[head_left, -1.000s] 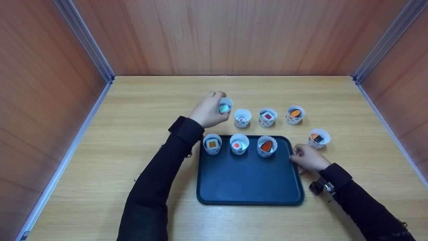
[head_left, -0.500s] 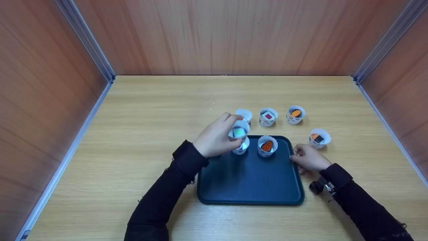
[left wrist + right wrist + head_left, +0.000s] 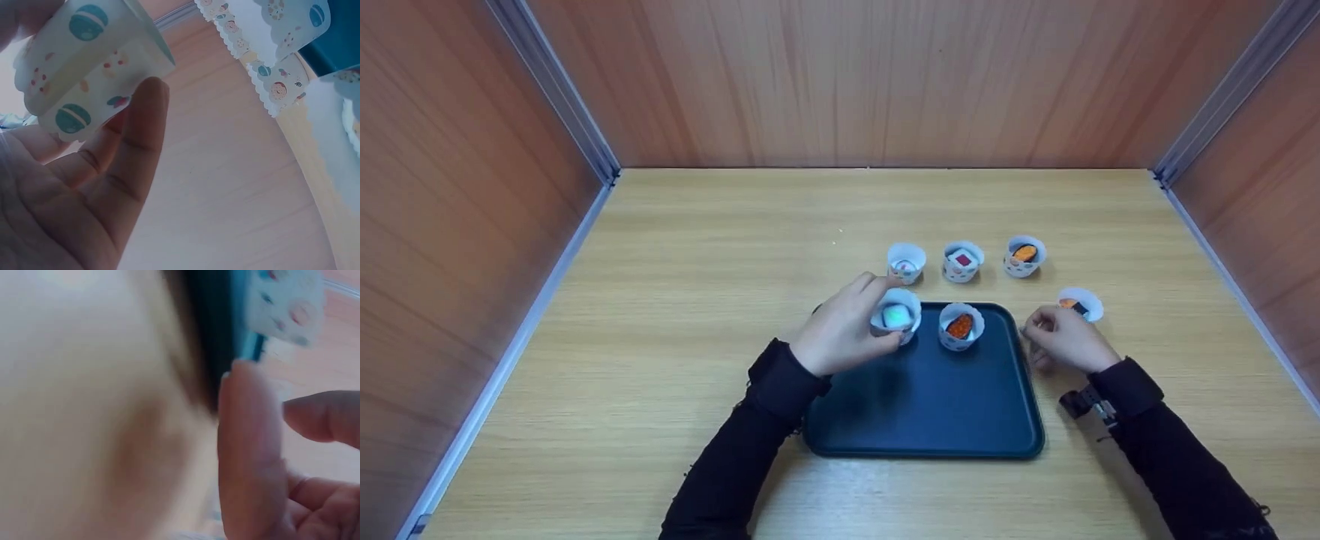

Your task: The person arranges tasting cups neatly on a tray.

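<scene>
My left hand (image 3: pixel 844 326) grips a white patterned paper cup (image 3: pixel 84 73) between thumb and fingers. A pale green piece (image 3: pixel 896 316) sits inside this cup, which is over the upper part of a dark teal tray (image 3: pixel 952 405). To its right on the tray stands a cup with an orange-red piece (image 3: pixel 959 326). Other cups on the tray are hidden behind the left hand and held cup. My right hand (image 3: pixel 1069 341) is just beside the tray's right edge, its thumb and index finger apart in the right wrist view, holding nothing.
Behind the tray stand three more cups: one with a small pinkish piece (image 3: pixel 906 265), one with a white and dark red piece (image 3: pixel 962 259), and one with an orange piece (image 3: pixel 1024 253). Another cup (image 3: pixel 1082 301) is behind the right hand. Wooden panels (image 3: pixel 877 82) enclose the table.
My left hand has carried the cup with the green piece from behind the tray forward and right, over the tray. My right hand has shifted slightly up and away from the tray's edge.
</scene>
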`<state>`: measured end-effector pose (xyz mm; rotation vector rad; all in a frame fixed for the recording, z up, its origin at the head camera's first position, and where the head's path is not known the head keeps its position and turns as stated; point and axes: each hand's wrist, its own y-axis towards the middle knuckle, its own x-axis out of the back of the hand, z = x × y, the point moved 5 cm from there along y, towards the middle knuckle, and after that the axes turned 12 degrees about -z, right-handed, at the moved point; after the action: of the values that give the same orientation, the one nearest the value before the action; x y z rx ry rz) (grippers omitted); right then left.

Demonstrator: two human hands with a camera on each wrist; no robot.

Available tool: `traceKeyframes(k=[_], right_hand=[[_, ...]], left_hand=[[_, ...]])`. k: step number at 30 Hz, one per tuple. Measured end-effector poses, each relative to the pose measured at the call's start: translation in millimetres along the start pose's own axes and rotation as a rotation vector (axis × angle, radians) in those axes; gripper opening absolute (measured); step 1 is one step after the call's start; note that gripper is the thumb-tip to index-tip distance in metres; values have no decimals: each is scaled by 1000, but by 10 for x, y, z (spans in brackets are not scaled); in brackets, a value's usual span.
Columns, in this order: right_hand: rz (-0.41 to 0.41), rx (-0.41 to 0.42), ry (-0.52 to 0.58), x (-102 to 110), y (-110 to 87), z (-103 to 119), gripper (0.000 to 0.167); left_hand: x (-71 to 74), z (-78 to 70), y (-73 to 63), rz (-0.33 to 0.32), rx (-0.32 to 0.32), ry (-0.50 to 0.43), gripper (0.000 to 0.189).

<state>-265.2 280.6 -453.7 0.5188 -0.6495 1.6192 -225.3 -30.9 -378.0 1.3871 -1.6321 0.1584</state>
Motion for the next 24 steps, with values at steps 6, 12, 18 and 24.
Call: traceKeyframes(k=[6, 12, 18, 24], right_hand=[[-277, 167, 35, 49, -85, 455, 25], [-264, 395, 214, -164, -224, 964, 26], [-62, 590, 353, -472, -246, 1240, 66], [19, 611, 341, -731, -251, 1347, 83]], left_hand=[[16, 1, -6, 2, 27, 16, 60], [34, -28, -8, -17, 21, 27, 62], [86, -50, -28, -56, 23, 24, 60], [89, -93, -48, -76, -6, 7, 57]])
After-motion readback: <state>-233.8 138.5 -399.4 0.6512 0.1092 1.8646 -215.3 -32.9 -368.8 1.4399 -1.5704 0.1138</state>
